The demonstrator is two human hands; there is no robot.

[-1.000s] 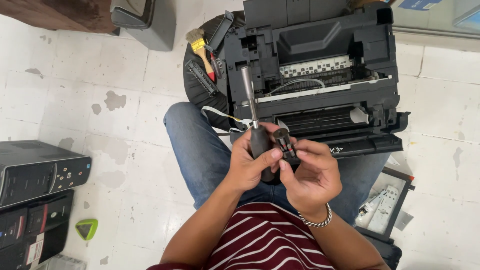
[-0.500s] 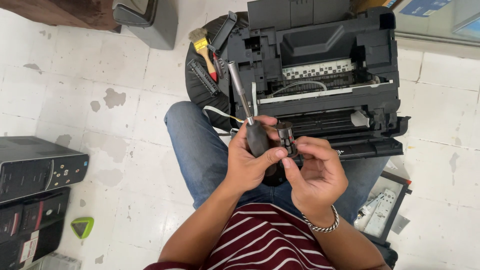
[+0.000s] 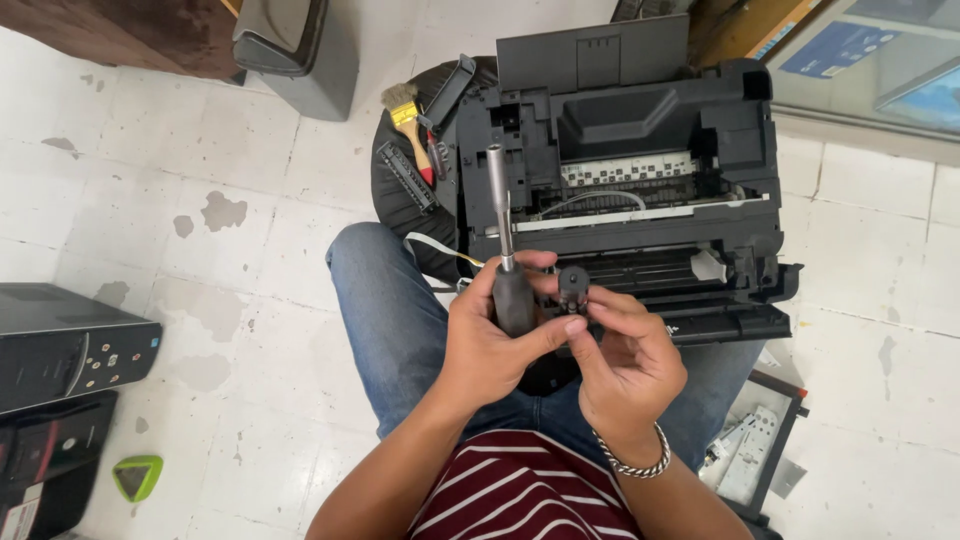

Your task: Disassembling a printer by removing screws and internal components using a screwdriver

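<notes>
Black plastic part (image 3: 573, 285), small and knob-like, pinched at the fingertips of the right hand (image 3: 625, 365); left hand (image 3: 490, 345) wrapped tight around the dark handle of a screwdriver (image 3: 503, 245), steel shaft pointing up and away, thumb touching the part too; both sit over the lap, just in front of the near edge of the opened printer (image 3: 640, 170); part looks light, stiff and likely brittle at thin edges, so pinch it by the round body, not by any tab; screwdriver is rigid, moderate weight, smooth shaft, so the handle is the sane place to hold; printer rests on a black stool (image 3: 395, 195), covers off, white strip and cable exposed inside; yellow-handled brush (image 3: 408, 120) and loose black trim lie at the stool's left edge; floor (image 3: 200, 250) is worn white tile; dark computer case (image 3: 70, 345) at the floor's left edge; green triangular piece (image 3: 135, 475) near its lower left corner; blue rectangular sign (image 3: 835, 45), text too small to tell, at the upper right corner.
</notes>
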